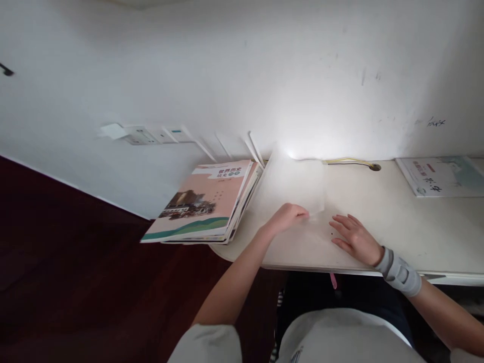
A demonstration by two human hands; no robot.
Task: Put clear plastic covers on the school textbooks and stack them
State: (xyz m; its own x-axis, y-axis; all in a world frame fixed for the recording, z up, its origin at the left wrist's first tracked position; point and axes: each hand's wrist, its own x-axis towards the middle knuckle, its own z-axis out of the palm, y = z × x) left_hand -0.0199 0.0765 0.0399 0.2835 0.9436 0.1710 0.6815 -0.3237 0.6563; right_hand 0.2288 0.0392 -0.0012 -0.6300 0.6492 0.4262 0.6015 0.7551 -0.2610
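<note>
Over the white desk, a pale, see-through sheet [295,184], perhaps plastic film or thin paper, extends toward the wall; its outline fades into the glare. My left hand [288,218] is closed, with its fingertips pinched at the sheet's near edge. To the right of that edge hovers my right hand [357,239], palm down, fingers apart and nothing held. A grey brace [400,272] wraps my right wrist. Whether the right fingers touch the desktop I cannot tell.
Left of the sheet, a stack of books [206,201] overhangs the rounded corner of the desk [378,212]. Another book [446,176] lies at the back right. A yellow cable [351,161] runs to a cable hole [374,167]. Wall sockets [141,135] sit at left.
</note>
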